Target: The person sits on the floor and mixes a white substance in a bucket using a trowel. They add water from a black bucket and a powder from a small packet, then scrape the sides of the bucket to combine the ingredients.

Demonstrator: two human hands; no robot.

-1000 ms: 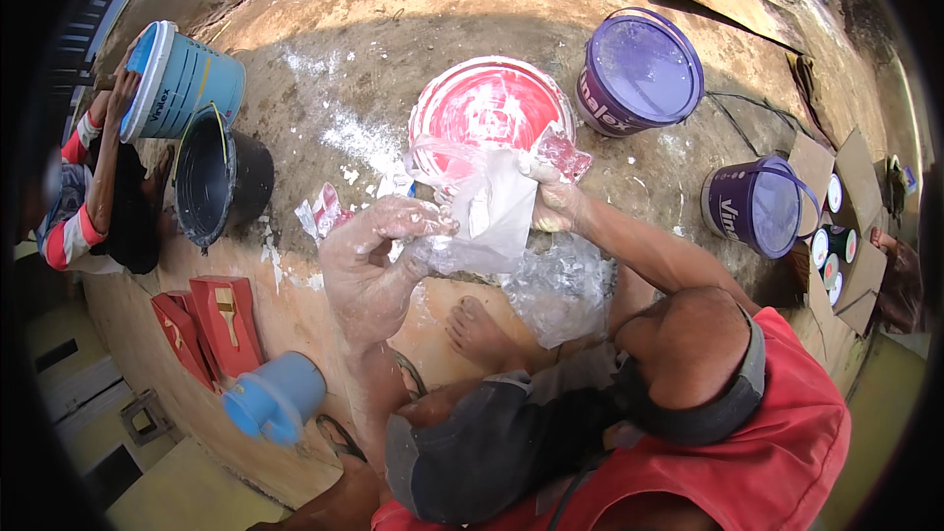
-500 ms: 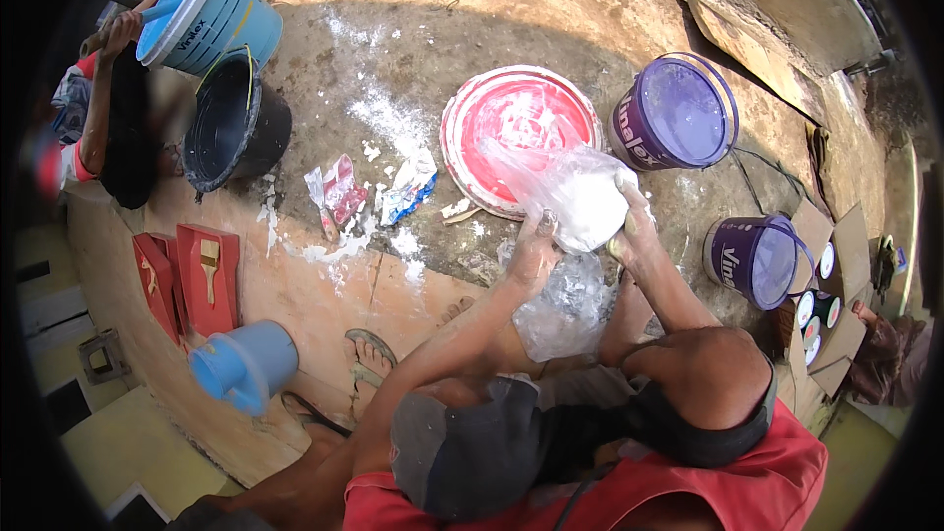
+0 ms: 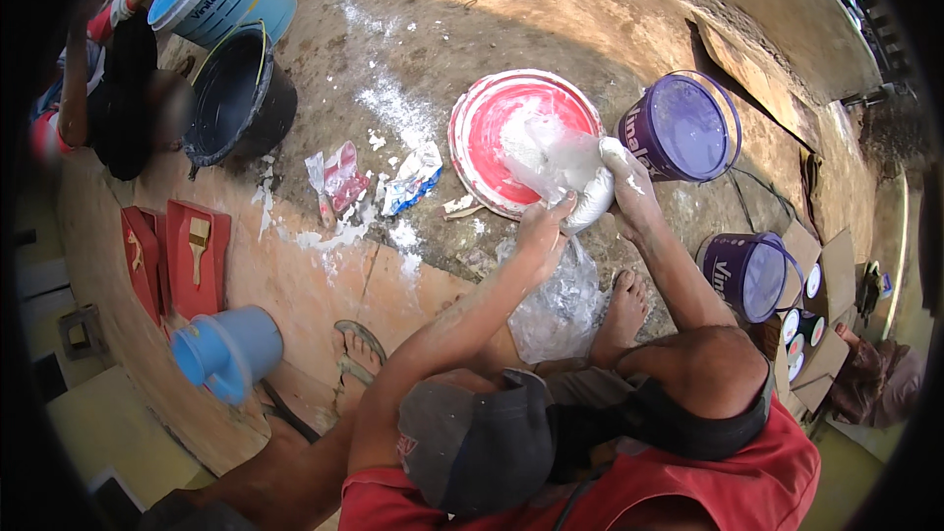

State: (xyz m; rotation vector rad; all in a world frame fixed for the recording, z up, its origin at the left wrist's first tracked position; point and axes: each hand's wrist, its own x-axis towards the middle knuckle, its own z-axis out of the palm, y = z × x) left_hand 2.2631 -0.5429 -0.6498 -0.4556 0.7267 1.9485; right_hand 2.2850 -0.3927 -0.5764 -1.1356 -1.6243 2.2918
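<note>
My left hand (image 3: 544, 234) and my right hand (image 3: 629, 187) both grip a clear plastic bag (image 3: 592, 199) with white powder in its lower part. The bag is tilted, its loose upper end hanging over a round red lid (image 3: 468, 173) with a white-smeared rim. White powder (image 3: 521, 143) lies heaped on that lid, partly behind the film of the bag. The fingers of my left hand pinch the near side; my right hand wraps the bag's far right side. Below them, crumpled clear plastic (image 3: 560, 310) rests between my feet.
Purple paint buckets (image 3: 678, 128) (image 3: 749, 275) and a cardboard box (image 3: 821, 334) of small cans stand right. Left are a black bucket (image 3: 241, 103), red trays (image 3: 197, 261), a light-blue pail (image 3: 231, 349) and torn packets (image 3: 413, 177). A co-worker's arm (image 3: 77, 88) reaches toward a tilted blue bucket (image 3: 231, 0).
Both hands have tipped the bag further, and its bulging powder part looks smaller. More white powder shows on the red lid. At the left, the co-worker and the blue bucket have shifted slightly.
</note>
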